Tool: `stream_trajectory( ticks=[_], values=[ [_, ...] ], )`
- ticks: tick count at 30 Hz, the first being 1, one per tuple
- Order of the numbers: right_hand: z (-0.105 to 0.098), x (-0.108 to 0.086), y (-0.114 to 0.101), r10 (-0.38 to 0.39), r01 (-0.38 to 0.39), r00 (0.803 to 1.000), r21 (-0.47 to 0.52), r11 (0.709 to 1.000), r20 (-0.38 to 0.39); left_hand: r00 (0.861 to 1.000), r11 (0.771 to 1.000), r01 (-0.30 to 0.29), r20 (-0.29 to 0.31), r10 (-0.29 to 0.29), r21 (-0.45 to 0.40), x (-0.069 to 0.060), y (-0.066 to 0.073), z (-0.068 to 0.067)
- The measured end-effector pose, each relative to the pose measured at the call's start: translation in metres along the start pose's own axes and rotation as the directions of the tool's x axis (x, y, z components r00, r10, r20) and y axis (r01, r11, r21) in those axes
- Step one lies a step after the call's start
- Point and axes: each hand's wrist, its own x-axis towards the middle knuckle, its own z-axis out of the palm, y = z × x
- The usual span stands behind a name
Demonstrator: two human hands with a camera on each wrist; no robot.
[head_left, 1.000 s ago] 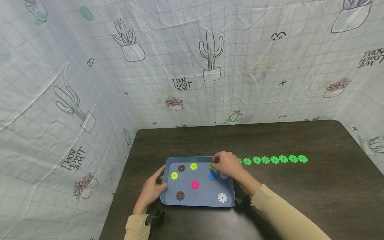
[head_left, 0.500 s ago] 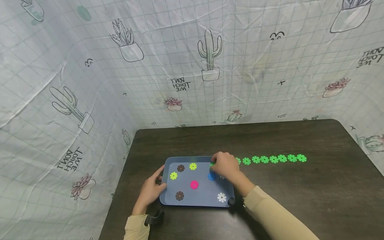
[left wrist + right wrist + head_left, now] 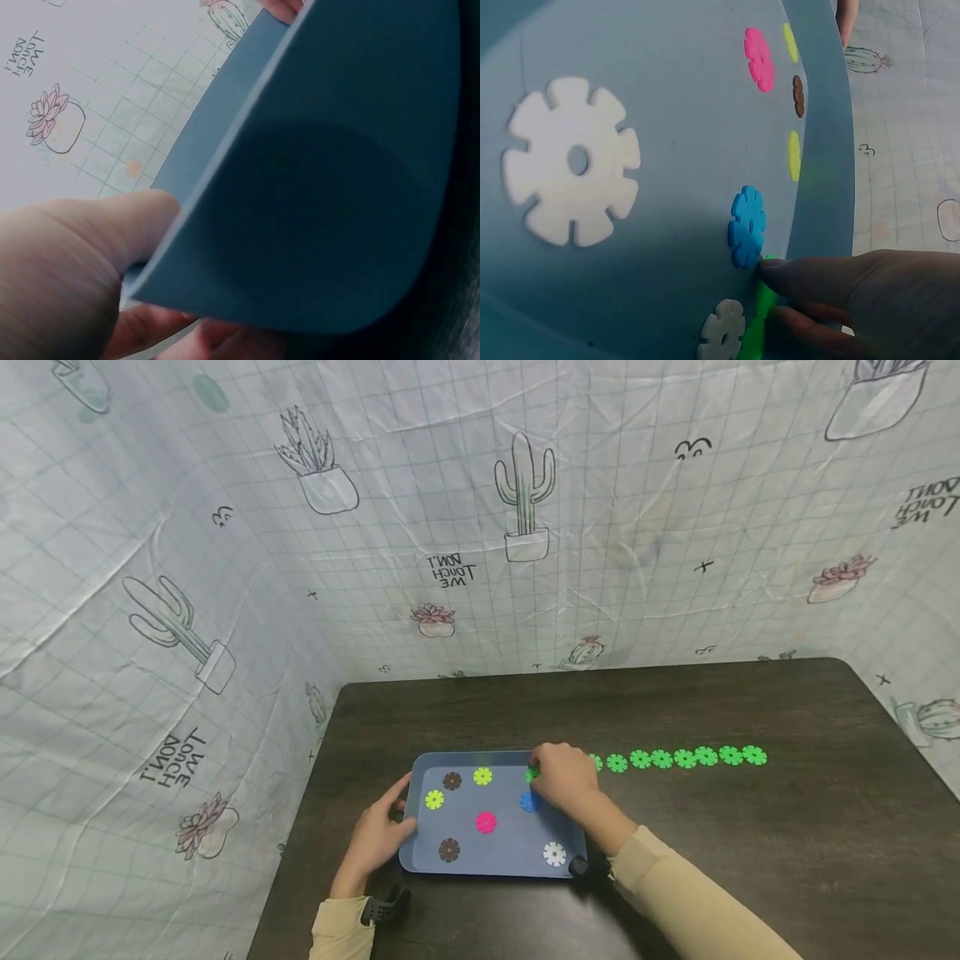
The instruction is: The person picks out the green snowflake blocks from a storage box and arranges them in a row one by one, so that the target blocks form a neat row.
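A shallow blue-grey tray [image 3: 495, 870] lies on the dark table, holding several flat notched plastic discs. My left hand [image 3: 378, 835] grips its left side; in the left wrist view the thumb [image 3: 146, 217] presses the tray's rim, with fingers below. Over the tray's far right corner, my right hand [image 3: 566, 777] pinches a green notched disc [image 3: 763, 304], partly hidden by the fingers. Beside it lie a blue disc [image 3: 747, 226] and a white disc [image 3: 723, 330]. Another white disc [image 3: 554, 853] sits in the near right corner.
Elsewhere in the tray are a pink disc [image 3: 486, 822], a yellow disc [image 3: 482, 776] and a brown disc [image 3: 449, 849], among others. Right of the tray, a row of several green discs [image 3: 661, 759] stretches across the table [image 3: 750, 843]. Patterned cloth [image 3: 450, 485] hangs behind.
My right hand has shifted very slightly at the tray's far right corner, its fingers staying at the green disc. The left hand keeps its hold on the tray.
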Motion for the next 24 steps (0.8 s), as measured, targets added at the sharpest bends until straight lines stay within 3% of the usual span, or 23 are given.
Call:
stream_trajectory(
  ticks=[10,24],
  values=[
    [0.0021,0.0029,-0.0041,-0.020,0.021,1.000,-0.053,0.998,0.020,1.000,1.000,0.002,-0.001,-0.002,-0.001,-0.0001,0.0007,-0.0001],
    [-0.0058,0.0003,-0.0023,-0.053,0.050,0.995,0.035,0.998,0.090,1.000,1.000,0.019,0.004,-0.019,0.001,-0.0009,0.0024,-0.0024]
  ],
)
